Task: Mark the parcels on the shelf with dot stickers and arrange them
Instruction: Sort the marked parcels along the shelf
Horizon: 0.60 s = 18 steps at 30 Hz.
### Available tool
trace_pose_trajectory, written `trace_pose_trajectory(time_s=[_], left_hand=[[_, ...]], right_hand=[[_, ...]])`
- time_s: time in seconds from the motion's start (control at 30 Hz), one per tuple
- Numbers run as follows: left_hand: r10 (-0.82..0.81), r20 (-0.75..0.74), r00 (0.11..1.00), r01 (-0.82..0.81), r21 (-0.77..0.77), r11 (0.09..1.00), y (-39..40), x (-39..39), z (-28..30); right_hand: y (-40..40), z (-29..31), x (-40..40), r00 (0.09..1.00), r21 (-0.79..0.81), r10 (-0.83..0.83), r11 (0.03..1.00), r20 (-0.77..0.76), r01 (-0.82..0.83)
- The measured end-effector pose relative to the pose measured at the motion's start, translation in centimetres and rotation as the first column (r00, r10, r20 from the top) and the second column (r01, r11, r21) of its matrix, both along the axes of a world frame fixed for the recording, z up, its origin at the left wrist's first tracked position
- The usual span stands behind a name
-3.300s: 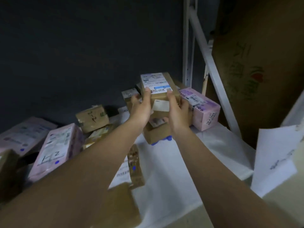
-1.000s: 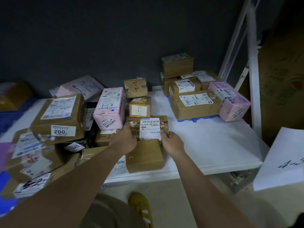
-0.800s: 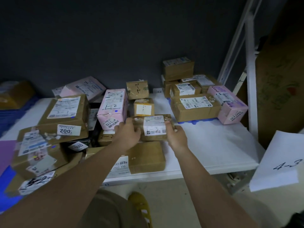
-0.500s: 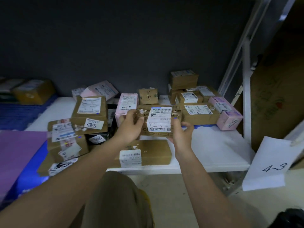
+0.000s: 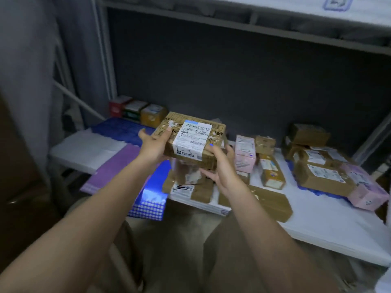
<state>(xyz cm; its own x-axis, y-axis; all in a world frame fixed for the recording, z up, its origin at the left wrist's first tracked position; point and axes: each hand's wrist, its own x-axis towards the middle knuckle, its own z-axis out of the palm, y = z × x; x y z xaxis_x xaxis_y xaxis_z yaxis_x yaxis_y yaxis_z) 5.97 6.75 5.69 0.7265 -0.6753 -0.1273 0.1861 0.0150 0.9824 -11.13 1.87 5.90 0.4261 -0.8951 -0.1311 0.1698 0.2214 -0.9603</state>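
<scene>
Gripping brown parcel (image 5: 191, 140) between left hand (image 5: 153, 144) and right hand (image 5: 220, 166), both closed on it, long axis crosswise, hovering above shelf (image 5: 317, 220) left end.

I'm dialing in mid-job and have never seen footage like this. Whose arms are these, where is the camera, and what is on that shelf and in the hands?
There is no machine here: these are a person's two bare arms, filmed by one wide-angle camera worn on their head, looking forward and down.

The left hand and the right hand hold up a brown cardboard parcel between them, clear of the shelf. It has a white shipping label on top and a small blue dot sticker near the right thumb.

Below is a white shelf. On it lie more brown parcels, such as the stack on the right, plus pink boxes. To the left sit a purple sheet and a blue sheet covered in dots, probably the stickers. The picture is dim and somewhat blurred.
</scene>
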Motion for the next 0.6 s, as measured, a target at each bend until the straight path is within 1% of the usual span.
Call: trace_pose_trajectory(time_s=[0.1,0.17,0.27,0.33,0.43,0.6], left_hand=[[0.049,0.002,0.999,-0.049,-0.006,0.999,2.4,5.0,-0.5],[0.074,-0.008,0.997,-0.074,0.007,0.997,3.4,8.0,-1.3],[0.182,0.003,0.983,-0.182,0.021,0.983,4.1,12.7,-2.9],[0.252,0.026,0.967,-0.253,0.065,0.965,3.7,16.2,-4.5],[0.259,-0.021,0.966,-0.257,0.062,0.964,1.9,20.6,-6.9],[0.236,-0.118,0.964,-0.232,0.048,0.972,-2.3,25.7,-9.1]], right_hand=[[-0.1,-0.5,5.2,0.996,0.069,0.084,0.994,-0.021,-0.082],[-0.4,-1.0,8.8,0.991,0.084,0.129,0.989,-0.041,-0.125],[-0.9,-2.4,14.0,0.975,0.103,0.196,0.977,-0.102,-0.186],[-1.7,-3.8,17.8,0.967,0.131,0.230,0.968,-0.109,-0.216],[-3.6,-5.7,23.5,0.971,0.161,0.224,0.965,-0.089,-0.208],[-7.7,-9.3,31.8,0.970,0.157,0.225,0.965,-0.096,-0.209]])
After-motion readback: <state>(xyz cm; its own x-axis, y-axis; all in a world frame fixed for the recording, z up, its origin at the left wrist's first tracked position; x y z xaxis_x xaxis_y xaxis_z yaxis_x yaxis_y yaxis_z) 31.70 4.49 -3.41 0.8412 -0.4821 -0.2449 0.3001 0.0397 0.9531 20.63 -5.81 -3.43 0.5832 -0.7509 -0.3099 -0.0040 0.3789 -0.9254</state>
